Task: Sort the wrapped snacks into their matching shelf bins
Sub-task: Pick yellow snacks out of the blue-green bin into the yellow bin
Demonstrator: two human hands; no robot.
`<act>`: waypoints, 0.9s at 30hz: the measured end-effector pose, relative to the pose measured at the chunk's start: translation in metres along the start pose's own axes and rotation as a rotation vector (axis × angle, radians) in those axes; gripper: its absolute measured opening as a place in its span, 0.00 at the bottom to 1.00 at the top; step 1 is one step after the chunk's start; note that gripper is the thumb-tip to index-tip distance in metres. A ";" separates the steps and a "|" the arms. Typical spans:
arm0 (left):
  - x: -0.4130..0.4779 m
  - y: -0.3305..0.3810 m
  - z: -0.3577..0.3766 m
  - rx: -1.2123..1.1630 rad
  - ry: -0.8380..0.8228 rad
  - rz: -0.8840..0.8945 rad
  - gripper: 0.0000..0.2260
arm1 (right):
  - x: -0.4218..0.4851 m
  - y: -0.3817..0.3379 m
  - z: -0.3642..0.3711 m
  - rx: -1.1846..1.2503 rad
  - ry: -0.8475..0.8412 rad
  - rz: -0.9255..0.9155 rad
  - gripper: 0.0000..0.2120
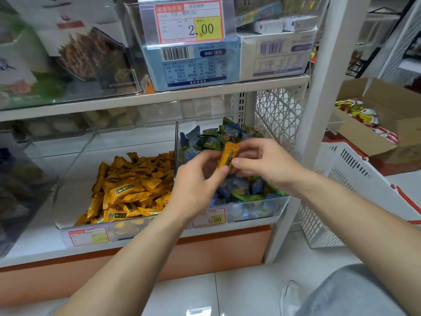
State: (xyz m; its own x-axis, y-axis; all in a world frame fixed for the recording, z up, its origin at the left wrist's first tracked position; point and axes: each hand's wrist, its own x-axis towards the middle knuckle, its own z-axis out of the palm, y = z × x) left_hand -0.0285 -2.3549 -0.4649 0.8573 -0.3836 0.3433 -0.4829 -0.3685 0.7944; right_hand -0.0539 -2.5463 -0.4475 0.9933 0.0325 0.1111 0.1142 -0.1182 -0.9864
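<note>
An orange wrapped snack [227, 156] is held above the right clear bin [262, 207], which is full of blue and green wrapped snacks [241, 188]. My left hand [196, 181] pinches its lower end and my right hand [262, 163] pinches its upper right side. The left clear bin [75, 179] holds a pile of matching orange snacks [134, 190] against its right wall. Both hands hover over the right bin, hiding part of its contents.
A higher shelf [159, 96] carries clear bins with boxes and a 2.00 price tag [190, 21]. A white plastic basket [355, 179] stands to the right of the white shelf post [319, 99], with an open cardboard box [387, 124] of red and yellow packets behind it.
</note>
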 end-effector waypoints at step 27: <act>-0.009 -0.010 -0.042 0.310 -0.087 0.003 0.06 | 0.024 0.043 0.012 -1.176 -0.344 0.163 0.27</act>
State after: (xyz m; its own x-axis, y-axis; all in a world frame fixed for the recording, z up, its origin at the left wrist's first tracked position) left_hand -0.0239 -2.3120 -0.4545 0.8437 -0.4512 0.2909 -0.5284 -0.6022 0.5985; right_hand -0.0257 -2.5386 -0.4882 0.9613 0.1713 -0.2159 0.1133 -0.9597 -0.2572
